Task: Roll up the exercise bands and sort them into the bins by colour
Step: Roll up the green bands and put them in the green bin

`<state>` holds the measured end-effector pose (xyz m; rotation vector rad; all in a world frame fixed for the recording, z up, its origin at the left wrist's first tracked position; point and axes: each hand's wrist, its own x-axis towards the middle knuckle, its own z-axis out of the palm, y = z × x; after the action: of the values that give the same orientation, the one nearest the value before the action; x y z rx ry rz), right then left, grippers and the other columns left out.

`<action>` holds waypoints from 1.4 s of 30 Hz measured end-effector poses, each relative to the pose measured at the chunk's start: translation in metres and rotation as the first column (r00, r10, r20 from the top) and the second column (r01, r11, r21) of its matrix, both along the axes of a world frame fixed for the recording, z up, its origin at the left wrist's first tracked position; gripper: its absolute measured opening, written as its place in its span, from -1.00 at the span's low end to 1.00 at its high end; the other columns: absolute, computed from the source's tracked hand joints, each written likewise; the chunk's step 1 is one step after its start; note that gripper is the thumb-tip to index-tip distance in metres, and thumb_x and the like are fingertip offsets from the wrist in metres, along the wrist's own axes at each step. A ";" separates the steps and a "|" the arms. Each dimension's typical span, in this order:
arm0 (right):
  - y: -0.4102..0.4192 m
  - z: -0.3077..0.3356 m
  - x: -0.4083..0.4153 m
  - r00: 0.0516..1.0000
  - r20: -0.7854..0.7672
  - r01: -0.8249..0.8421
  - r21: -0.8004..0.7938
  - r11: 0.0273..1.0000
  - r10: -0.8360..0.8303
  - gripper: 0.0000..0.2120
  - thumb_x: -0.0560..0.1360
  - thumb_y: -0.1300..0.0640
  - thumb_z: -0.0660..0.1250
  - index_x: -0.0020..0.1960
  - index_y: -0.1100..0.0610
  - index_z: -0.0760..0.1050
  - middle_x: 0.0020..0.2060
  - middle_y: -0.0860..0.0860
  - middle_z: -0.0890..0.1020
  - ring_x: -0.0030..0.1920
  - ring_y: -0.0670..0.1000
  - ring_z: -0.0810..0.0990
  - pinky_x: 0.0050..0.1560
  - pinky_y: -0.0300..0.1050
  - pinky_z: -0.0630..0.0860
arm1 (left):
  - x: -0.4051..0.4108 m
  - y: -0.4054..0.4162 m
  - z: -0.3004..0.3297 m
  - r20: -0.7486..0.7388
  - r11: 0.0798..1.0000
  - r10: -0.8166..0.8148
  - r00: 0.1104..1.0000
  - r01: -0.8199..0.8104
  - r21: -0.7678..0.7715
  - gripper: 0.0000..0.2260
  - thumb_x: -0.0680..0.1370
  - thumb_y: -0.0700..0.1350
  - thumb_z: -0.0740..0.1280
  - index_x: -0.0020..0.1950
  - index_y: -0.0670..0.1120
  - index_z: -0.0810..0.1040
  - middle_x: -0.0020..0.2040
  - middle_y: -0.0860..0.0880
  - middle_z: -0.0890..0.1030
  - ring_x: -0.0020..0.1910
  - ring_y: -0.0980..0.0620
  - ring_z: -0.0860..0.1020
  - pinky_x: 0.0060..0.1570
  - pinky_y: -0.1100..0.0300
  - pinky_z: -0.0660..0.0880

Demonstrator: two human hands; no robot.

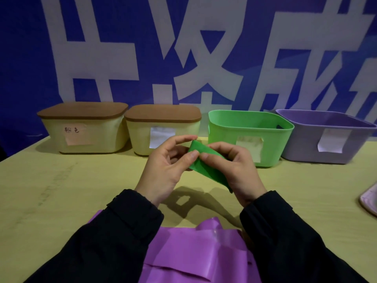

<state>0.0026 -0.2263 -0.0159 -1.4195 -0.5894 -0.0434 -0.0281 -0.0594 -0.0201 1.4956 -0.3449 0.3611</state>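
Green exercise band (206,166) is held above the counter (61,190) between both hands, folded into a short flat strip that runs from the fingertips down toward the right wrist. Left hand (163,170) has a pinching grip: the thumb presses the band's upper end from the near side, and the index finger arches over the top with its tip just beyond the band's far corner. Right hand (234,168) has a closed grip on the other side, its fingers curled over the strip and the thumb against it, so the lower part of the band lies along that palm. Both arms wear black sleeves (114,242).

Just beyond the right hand stands the green bin (281,139), open-topped, with a paper label on its front. Further to that hand's right stands the purple bin (302,148), also open and labelled. Beyond and to the left of the left hand stand two cream bins with brown lids: the nearer cream bin (140,139) with a white label, and the far-left cream bin (102,137) with a pink handwritten label.

Below the hands, near the body and between the sleeves, a purple exercise band (183,252) lies loosely folded on the counter. A blue banner (24,58) with large white characters hangs behind the bins.
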 end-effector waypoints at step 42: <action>-0.003 0.006 0.005 0.993 -0.090 0.099 0.232 0.968 -0.080 -0.75 0.32 0.26 0.52 -0.01 0.19 0.63 -0.22 0.12 0.72 -0.21 0.05 0.71 -0.18 -0.14 0.63 | 0.000 0.003 0.002 0.071 0.995 0.094 0.993 -0.096 0.021 -0.71 0.47 -0.04 0.43 0.19 0.01 0.59 -0.02 0.01 0.66 -0.11 0.07 0.59 -0.20 0.21 0.52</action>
<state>0.0073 -0.2295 -0.0102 -1.2096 -0.4379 -0.1240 -0.0277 -0.0563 -0.0177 1.5290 -0.3352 0.4878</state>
